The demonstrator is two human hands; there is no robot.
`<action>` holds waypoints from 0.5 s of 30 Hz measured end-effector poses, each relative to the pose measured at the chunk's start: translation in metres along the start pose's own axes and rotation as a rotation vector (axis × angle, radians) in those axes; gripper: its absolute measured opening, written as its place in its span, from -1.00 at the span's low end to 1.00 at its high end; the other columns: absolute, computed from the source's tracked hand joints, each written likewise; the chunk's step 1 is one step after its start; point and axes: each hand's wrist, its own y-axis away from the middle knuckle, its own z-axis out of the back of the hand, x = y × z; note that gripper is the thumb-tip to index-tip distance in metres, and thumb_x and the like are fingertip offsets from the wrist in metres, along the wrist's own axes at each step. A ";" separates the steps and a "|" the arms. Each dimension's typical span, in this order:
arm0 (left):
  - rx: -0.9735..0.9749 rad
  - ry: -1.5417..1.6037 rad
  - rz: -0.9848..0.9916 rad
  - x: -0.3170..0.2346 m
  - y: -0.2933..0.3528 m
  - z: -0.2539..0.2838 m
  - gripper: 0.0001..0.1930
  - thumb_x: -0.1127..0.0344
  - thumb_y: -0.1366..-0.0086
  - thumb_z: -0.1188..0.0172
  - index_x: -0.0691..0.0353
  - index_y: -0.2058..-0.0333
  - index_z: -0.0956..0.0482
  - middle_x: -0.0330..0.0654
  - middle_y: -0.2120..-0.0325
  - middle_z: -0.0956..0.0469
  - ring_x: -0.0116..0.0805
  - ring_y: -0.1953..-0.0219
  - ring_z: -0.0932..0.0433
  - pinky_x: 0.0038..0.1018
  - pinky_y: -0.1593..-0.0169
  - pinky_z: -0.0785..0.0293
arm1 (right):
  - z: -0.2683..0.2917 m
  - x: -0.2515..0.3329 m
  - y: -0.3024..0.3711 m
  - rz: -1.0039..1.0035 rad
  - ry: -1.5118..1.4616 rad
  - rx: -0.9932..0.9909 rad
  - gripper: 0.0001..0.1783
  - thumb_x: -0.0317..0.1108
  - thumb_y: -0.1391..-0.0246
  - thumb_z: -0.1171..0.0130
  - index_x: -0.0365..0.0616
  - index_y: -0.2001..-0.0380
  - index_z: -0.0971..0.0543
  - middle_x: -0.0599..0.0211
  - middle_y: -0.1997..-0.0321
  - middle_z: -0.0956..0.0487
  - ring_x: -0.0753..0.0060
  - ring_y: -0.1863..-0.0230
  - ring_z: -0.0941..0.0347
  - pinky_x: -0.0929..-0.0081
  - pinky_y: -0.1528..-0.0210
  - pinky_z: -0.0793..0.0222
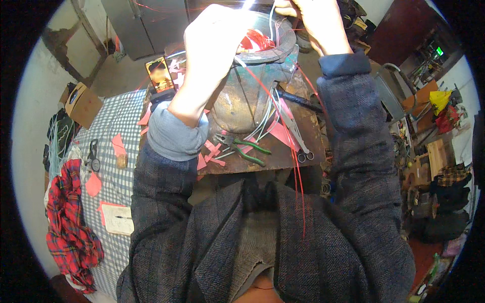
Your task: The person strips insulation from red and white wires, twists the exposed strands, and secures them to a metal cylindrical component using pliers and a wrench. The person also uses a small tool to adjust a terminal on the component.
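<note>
A motor housing with a worn, greenish-brown body stands on a small brown table. Inside its round rim lie red copper windings. My left hand is curled over the rim's left side, strongly lit; whatever its fingers grip is hidden. Beyond the rim's right side, my right hand pinches at a thin white sleeve by the top edge, its fingers partly cut off. Red wires trail from the housing toward my lap. Green-handled pliers, scissors and white sleeves lie before the housing.
Pink paper pieces are scattered on the table. A phone stands at its left. Further left, a checked cloth bears a notebook and glasses. A metal-framed chair stands at right.
</note>
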 end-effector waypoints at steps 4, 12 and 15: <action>0.031 0.064 -0.109 0.005 -0.006 0.001 -0.84 0.29 -0.36 -0.26 0.28 0.27 -0.62 -0.26 0.56 -0.60 -0.57 0.58 -0.52 -0.58 0.46 -0.43 | -0.013 -0.004 0.014 0.753 0.728 0.217 -0.87 -0.48 -0.28 -0.08 -0.30 0.25 -0.59 0.20 0.33 -0.61 0.32 0.28 -0.58 0.42 0.14 -0.52; 0.102 0.268 0.011 0.007 -0.002 0.010 -0.81 0.28 -0.42 -0.22 0.32 0.29 -0.59 -0.22 0.54 -0.61 -0.55 0.57 -0.54 -0.57 0.44 -0.45 | -0.018 -0.012 0.005 0.130 -0.003 0.067 -0.84 -0.49 -0.27 -0.09 -0.29 0.35 -0.63 0.30 0.38 -0.67 0.43 0.35 -0.62 0.52 0.25 -0.55; 0.095 0.142 -0.030 0.006 -0.004 0.008 -0.82 0.30 -0.41 -0.24 0.32 0.29 -0.59 -0.21 0.55 -0.60 -0.55 0.56 -0.54 -0.57 0.43 -0.45 | -0.020 -0.011 0.013 0.372 0.238 0.221 -0.85 -0.46 -0.29 -0.14 -0.33 0.21 -0.62 0.28 0.31 -0.64 0.43 0.26 -0.59 0.49 0.15 -0.52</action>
